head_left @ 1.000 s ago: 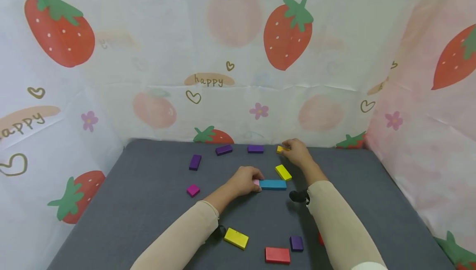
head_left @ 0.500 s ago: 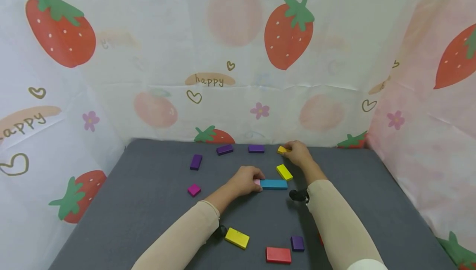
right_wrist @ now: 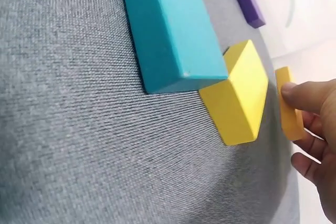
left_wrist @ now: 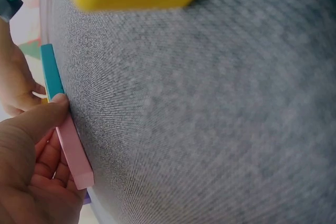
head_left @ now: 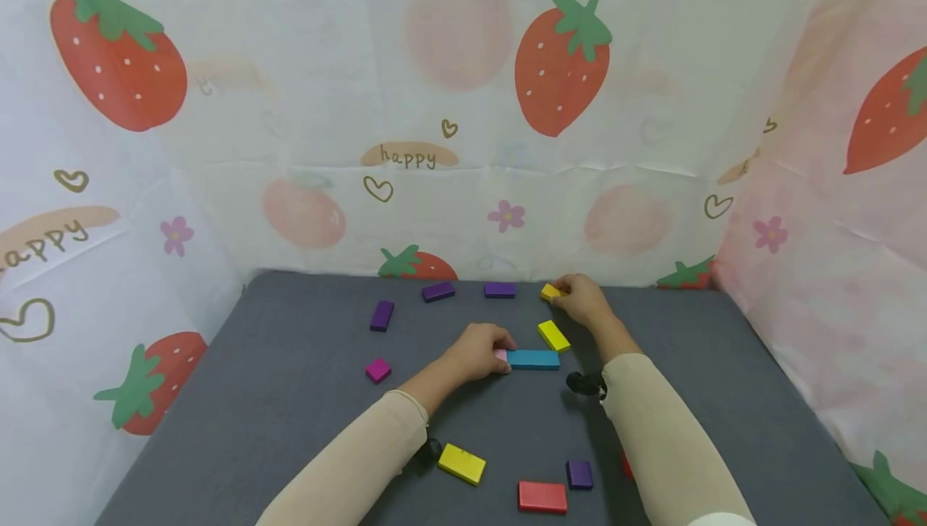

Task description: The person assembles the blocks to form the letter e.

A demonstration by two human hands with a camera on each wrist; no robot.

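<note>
Near the far edge of the grey cloth-covered table (head_left: 290, 413), a small orange-yellow rectangular block (head_left: 548, 291) sits at the fingertips of the right hand (head_left: 582, 301), on that hand's left side. Part of it is hidden from the head view; whether it rests on the cloth cannot be told. A brighter yellow rectangular block (head_left: 554, 336) lies nearer the person, visibly apart from the orange-yellow one, its long axis slanting from far left to near right. Its near end comes close to the far right corner of a long blue rectangular block (head_left: 533, 359); contact there is unclear. The blue block runs left to right, and the right hand is the nearer one to the yellow block.

The right hand is closed only enough to pinch the orange-yellow block, thumb on one face and fingers behind. The left hand (head_left: 474, 351) likewise grips a pale pink rectangular block (left_wrist: 76, 153), in line with the blue block's left end; its thumb tip lies at the join and hides whether the ends touch.
</note>
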